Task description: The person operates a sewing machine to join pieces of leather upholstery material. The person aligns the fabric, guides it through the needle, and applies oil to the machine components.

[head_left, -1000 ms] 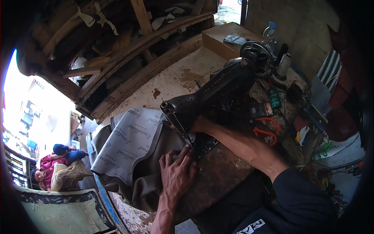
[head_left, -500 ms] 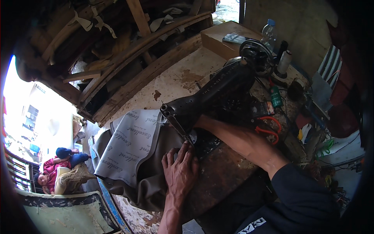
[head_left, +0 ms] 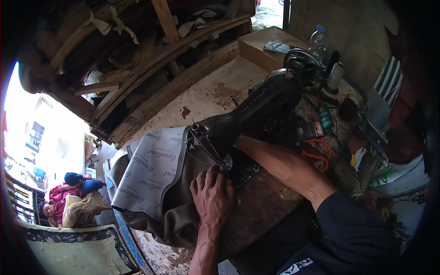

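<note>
A black sewing machine (head_left: 256, 103) stands on the worn table, its needle end over a piece of dark brown upholstery material (head_left: 185, 188). The pale grey, printed backing (head_left: 149, 167) of that material is folded upward on the left. My left hand (head_left: 213, 197) lies palm down on the brown side, fingers side by side and slightly bent, tips close to the presser foot (head_left: 222, 162). My right forearm (head_left: 288, 169) reaches behind the machine's arm; the right hand's fingers are hidden there. A loose thread hangs at the machine's head.
Orange-handled scissors (head_left: 318, 153), a green bottle (head_left: 326, 115) and a thread spool (head_left: 336, 75) are on the right. A cardboard box (head_left: 263, 46) and plastic bottle (head_left: 317, 41) stand behind. A wooden furniture frame (head_left: 160, 59) borders the table. A person (head_left: 59, 201) sits at far left.
My left fingers are drawn in and more bent than before, still beside the presser foot. A loop of thread now shows at the machine's head. My right forearm stays nearly in place.
</note>
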`<state>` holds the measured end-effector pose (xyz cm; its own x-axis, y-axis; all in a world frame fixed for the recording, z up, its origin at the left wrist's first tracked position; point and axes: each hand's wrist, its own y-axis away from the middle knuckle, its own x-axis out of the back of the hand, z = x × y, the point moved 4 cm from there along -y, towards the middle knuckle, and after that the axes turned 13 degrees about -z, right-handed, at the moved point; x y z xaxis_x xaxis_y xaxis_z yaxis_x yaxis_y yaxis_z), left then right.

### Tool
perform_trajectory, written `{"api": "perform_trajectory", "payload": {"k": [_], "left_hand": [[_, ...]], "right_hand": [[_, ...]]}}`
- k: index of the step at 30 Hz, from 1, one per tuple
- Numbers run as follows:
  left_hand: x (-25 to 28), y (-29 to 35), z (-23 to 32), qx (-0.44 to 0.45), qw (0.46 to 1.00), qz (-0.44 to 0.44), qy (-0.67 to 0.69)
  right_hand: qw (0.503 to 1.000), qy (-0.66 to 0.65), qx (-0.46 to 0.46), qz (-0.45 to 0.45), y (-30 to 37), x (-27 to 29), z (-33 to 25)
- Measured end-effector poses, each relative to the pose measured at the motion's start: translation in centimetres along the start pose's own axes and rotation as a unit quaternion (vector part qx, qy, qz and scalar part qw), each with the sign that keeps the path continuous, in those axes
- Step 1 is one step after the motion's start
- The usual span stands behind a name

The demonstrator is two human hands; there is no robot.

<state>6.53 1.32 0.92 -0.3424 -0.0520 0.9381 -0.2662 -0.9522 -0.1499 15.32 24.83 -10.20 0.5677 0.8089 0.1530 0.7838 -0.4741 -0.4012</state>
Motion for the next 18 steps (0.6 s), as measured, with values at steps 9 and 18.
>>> {"api": "perform_trajectory", "payload": {"k": [9,18], "left_hand": [[-0.2,0.1,-0.8,0.022,0.999,0.026,0.018],[-0.4,0.3,-0.7,0.035,0.998,0.049,0.034]], "right_hand": [[0.891,-0.443,-0.05,-0.089,-0.3,0.0,2.5],[0.967,-0.238,-0.072,-0.047,-1.4,0.2,-0.4]]}}
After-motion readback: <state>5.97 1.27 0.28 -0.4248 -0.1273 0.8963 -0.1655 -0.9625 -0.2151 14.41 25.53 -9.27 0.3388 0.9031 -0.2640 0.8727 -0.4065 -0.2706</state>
